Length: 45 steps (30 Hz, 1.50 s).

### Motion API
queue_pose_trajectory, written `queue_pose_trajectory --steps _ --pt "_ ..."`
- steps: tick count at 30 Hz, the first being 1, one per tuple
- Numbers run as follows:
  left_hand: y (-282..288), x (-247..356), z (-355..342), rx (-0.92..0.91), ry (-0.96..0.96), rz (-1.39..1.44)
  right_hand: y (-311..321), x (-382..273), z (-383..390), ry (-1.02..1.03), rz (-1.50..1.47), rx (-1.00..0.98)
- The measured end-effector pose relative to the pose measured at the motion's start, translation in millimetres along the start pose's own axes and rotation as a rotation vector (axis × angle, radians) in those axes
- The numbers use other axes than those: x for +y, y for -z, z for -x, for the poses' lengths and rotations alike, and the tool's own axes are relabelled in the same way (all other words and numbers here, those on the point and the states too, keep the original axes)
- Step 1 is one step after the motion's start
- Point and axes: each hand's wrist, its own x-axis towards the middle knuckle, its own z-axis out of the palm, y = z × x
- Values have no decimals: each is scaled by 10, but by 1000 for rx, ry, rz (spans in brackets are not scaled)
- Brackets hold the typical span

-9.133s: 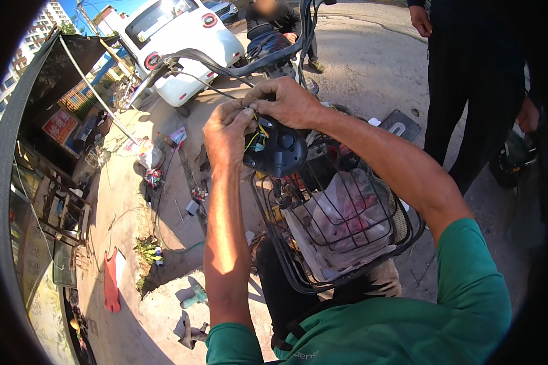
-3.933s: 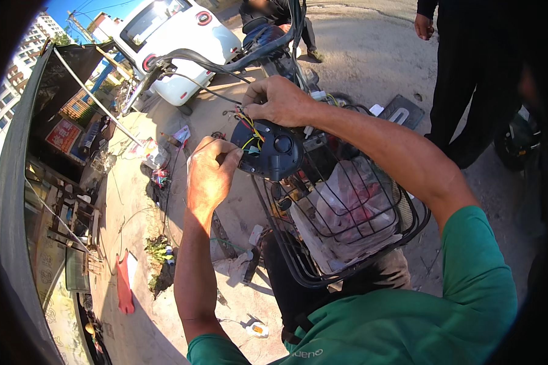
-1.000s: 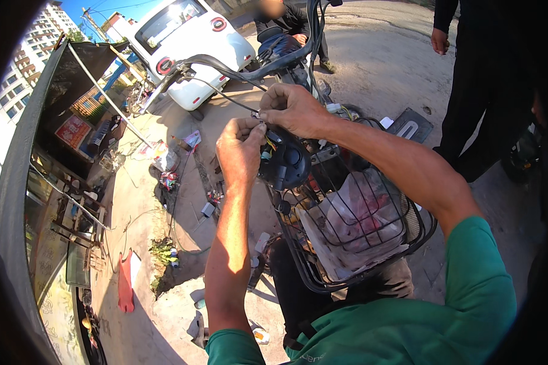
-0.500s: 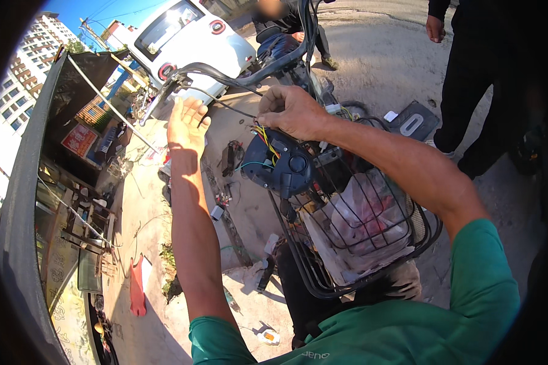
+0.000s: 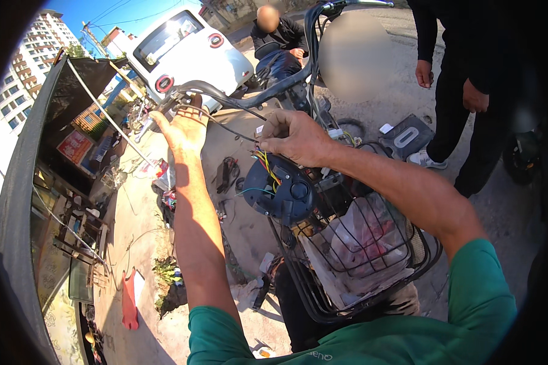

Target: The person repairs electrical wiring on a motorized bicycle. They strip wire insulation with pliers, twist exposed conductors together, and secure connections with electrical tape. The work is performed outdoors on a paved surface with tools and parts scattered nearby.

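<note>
My right hand pinches a thin black cable near its end, just above a bundle of coloured wires. These wires run into the open dark plastic housing below, at the front of a two-wheeler. My left hand is raised at the left end of the black handlebar, by its lever and cables, thumb spread and fingers apart. Whether its fingers touch the lever is hard to make out. A black wire basket stands against my lap, holding a clear plastic bag.
A white vehicle stands at the far left. One person crouches beyond the handlebar; another, in dark trousers, stands at right near a dark panel. Tools and parts lie on the ground, and a red item lies lower left.
My left hand has turned and moved up to the handlebar's left end, its thumb now swung outward. My right hand keeps its pinch on the cable. The view has shifted slightly.
</note>
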Motion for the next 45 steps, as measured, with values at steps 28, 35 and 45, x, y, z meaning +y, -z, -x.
queue_pose_trajectory --steps 28,35,45 --pt "360 91 -174 -294 138 -103 8 -140 64 -74 -67 -63" --pt "295 77 -156 -256 119 -79 -22 -136 75 -58 -30 -84" --pt "250 27 -163 -211 22 -145 -16 -139 78 -66 -34 -88"
